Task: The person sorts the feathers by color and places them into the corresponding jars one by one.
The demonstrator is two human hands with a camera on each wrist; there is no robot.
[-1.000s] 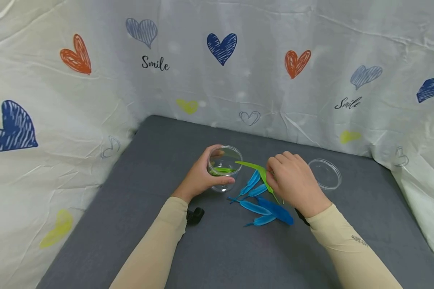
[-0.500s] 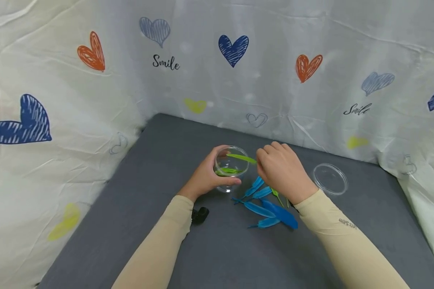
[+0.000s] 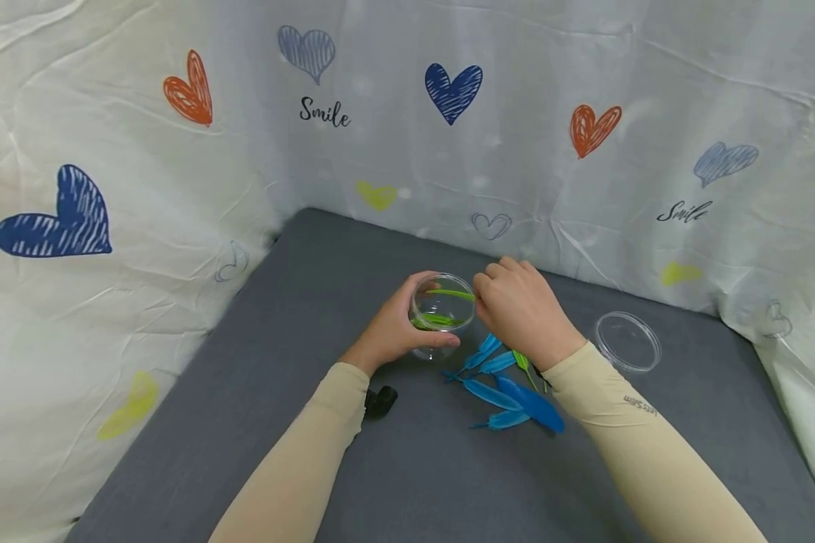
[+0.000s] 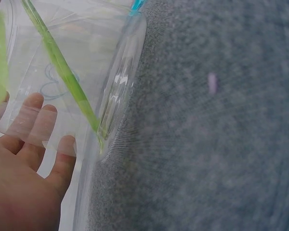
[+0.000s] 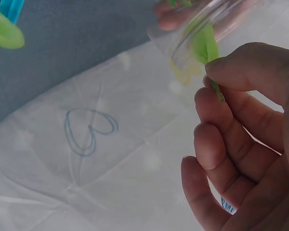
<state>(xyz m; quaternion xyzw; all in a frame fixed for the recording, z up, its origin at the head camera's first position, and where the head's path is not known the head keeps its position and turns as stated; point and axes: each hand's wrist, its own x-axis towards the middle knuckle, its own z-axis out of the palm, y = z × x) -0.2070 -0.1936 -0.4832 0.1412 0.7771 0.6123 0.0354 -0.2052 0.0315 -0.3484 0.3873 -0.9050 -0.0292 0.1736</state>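
Observation:
My left hand [image 3: 399, 323] grips a clear plastic jar [image 3: 441, 339] round its side, fingers behind and thumb in front. Inside the jar lies a green feather [image 4: 67, 77], seen slanting to the base in the left wrist view. My right hand [image 3: 524, 311] is at the jar's right rim. Its thumb and index finger pinch another green feather [image 5: 205, 45] by the quill, and the vane reaches into the jar mouth. Below the right hand, several blue feathers [image 3: 492, 394] lie on the table, with a green feather [image 3: 523, 362] beside them partly hidden.
A clear round lid [image 3: 628, 342] lies on the grey cloth-covered table [image 3: 435, 467] to the right. Near the left wrist is a small black object [image 3: 382, 402]. A white curtain [image 3: 394, 136] printed with hearts hangs behind and to the left.
My right hand has moved left with its green feather, from above the blue feathers to the jar's rim, bringing the feather into the mouth. The left hand keeps its hold on the jar.

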